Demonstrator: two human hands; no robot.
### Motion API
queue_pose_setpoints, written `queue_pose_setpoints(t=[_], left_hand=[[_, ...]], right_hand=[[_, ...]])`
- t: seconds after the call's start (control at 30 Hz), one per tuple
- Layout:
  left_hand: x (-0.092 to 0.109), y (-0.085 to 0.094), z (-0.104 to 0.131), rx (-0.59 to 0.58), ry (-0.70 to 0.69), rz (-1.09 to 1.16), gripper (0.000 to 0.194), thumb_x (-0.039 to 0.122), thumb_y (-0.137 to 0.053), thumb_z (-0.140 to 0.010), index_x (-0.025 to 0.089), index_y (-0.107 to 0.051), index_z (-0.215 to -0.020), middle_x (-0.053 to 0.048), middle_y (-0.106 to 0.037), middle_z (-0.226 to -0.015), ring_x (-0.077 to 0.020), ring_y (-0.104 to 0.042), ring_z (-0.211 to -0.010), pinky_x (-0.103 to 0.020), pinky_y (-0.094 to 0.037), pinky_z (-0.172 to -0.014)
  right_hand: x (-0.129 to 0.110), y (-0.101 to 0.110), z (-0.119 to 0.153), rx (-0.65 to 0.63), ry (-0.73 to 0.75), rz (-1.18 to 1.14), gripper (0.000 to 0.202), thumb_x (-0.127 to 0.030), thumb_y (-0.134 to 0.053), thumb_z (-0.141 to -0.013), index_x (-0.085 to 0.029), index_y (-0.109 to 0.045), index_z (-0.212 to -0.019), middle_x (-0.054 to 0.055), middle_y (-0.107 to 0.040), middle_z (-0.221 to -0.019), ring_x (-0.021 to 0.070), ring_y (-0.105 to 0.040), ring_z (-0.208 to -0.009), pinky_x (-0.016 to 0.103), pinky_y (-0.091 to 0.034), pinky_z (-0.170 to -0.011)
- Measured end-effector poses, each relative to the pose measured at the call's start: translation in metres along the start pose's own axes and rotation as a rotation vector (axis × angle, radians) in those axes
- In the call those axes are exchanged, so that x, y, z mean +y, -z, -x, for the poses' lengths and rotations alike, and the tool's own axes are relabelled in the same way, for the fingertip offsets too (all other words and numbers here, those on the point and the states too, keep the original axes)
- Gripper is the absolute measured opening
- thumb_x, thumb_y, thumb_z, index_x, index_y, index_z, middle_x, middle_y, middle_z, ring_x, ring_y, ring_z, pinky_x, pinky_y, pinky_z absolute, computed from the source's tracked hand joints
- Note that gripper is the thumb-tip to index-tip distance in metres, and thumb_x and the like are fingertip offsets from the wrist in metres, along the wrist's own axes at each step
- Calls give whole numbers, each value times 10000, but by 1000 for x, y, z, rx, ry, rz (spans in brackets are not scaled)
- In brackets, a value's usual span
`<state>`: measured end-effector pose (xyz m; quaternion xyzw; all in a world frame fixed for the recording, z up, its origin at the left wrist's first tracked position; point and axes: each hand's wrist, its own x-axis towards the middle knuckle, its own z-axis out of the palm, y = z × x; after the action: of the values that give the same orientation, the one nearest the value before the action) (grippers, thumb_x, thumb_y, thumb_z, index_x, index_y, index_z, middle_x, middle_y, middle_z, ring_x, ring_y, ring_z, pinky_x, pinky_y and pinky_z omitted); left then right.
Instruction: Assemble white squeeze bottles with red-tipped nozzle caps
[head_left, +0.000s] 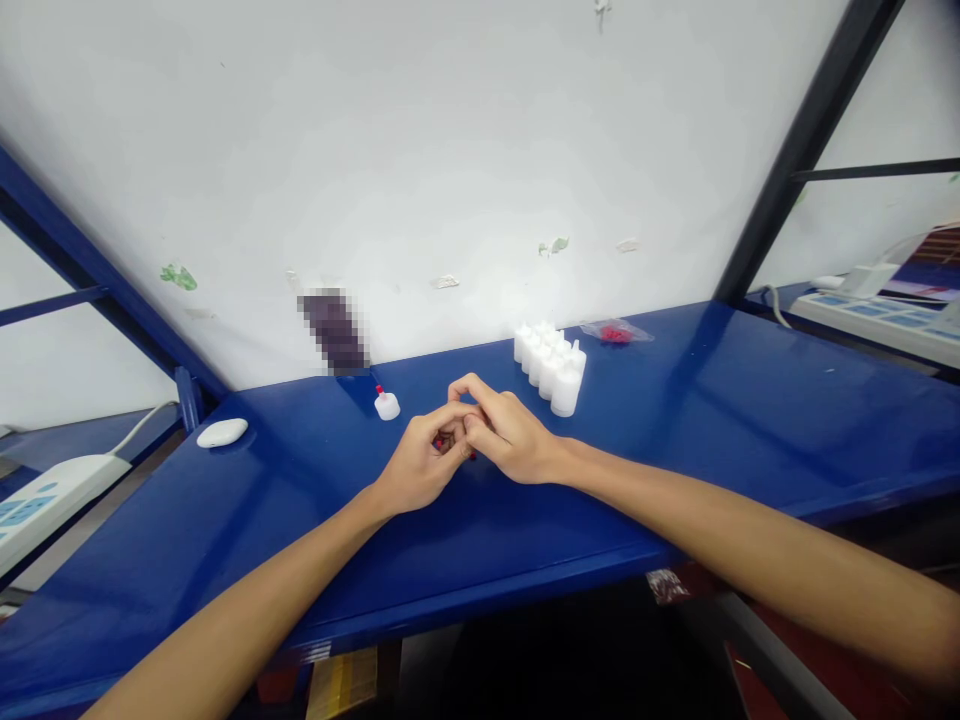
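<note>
Fingers (454, 461) of left hand (420, 466) and right hand (519, 438) are gripping small red pieces (439, 443); clear plastic bag (639, 332) is holding red bits (615, 336).

My left hand (424, 458) and right hand (514, 432) meet mid-scene, fingers curled and touching; my bare forearms reach in from near left and near right.
</note>
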<state>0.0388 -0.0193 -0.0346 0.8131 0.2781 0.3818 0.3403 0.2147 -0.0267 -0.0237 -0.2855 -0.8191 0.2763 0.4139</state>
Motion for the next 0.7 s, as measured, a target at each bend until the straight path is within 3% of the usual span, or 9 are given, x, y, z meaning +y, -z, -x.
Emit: queue_pose_setpoints(t=[0.27,0.33,0.43,0.5,0.6,0.7], left_hand=[[5,-4,-2,49,31,80,206,370,-631,-916,173,-616,-971,52,-509,-594,-107,-548,-564,-227,-418,-560],[5,1,-6,137,11,96,223,388,-639,-906,178,-596,-968,55,-513,-593,-96,-524,-532,-215,-398,-524],[-2,24,-14,486,-31,49,254,433,-626,-897,190,-568,-947,62,-497,-596,-81,-446,-486,-206,-367,-481],[-14,49,-18,682,-61,-90,247,433,-614,-891,189,-574,-904,33,-544,-697,-88,-478,-552,-213,-403,-523],[-36,85,-18,713,-26,-436,224,402,-596,-893,180,-622,-906,-24,-599,-894,-138,-565,-781,-241,-451,-658],[-53,105,-13,639,16,-665,226,391,-567,-898,178,-639,-906,-33,-592,-914,-158,-556,-794,-275,-452,-699]], right_hand=[[11,-6,-2,-13,-107,-372,289,-420,-313,-1011,-219,-419,-1191,-74,-524,-623,99,-473,-471,217,-393,-489],[12,-5,-3,7,-121,-372,303,-450,-315,-1014,-215,-447,-1150,-78,-502,-595,97,-457,-467,212,-382,-483],[13,-4,-3,61,-110,-283,299,-456,-330,-1017,-209,-484,-1084,-90,-449,-548,96,-430,-476,217,-371,-511],[14,-3,-3,78,-101,-220,288,-449,-349,-1014,-207,-502,-1044,-93,-426,-542,93,-409,-475,225,-357,-524],[15,-4,-4,136,-82,-148,263,-464,-507,-949,-204,-536,-932,-91,-428,-544,90,-396,-490,241,-352,-549],[14,-4,-4,267,-52,-107,297,-454,-706,-798,-205,-546,-824,-94,-426,-532,94,-399,-504,262,-377,-584]])
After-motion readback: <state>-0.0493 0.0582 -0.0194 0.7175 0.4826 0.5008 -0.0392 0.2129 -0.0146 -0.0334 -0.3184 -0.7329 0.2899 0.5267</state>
